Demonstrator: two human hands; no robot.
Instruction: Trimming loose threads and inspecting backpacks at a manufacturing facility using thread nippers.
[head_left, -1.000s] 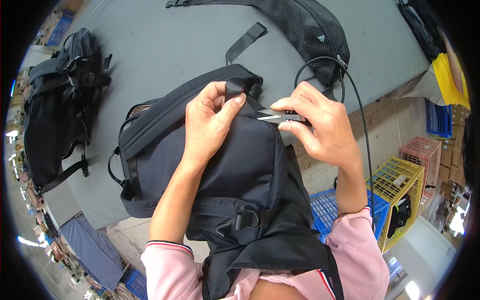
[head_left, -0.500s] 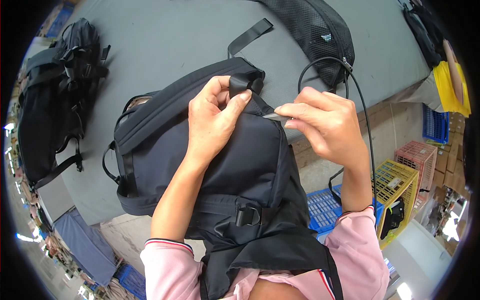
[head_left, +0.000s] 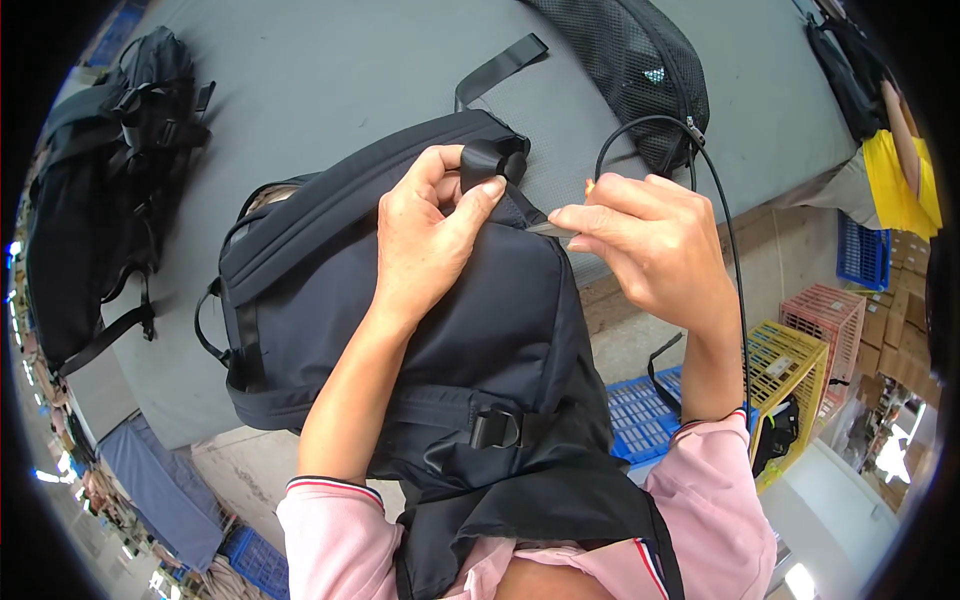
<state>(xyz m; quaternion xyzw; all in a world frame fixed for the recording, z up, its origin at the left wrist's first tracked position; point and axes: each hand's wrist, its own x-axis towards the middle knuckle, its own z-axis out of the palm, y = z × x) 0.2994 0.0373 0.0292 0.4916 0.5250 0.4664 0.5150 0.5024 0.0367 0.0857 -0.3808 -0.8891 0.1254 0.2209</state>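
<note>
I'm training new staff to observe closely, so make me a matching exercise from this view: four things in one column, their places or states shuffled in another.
Things
1. left hand
2. right hand
3. black mesh bag
4. yellow crate

Places or states
A. lying on the grey table
B. pinching a black strap
C. between a blue crate and a pink crate
D. holding a metal-bladed tool

Pairs: 1-B, 2-D, 3-A, 4-C

Bright, even light, white glare [head_left: 893, 457] at lower right, fisheye-curved edges.
</note>
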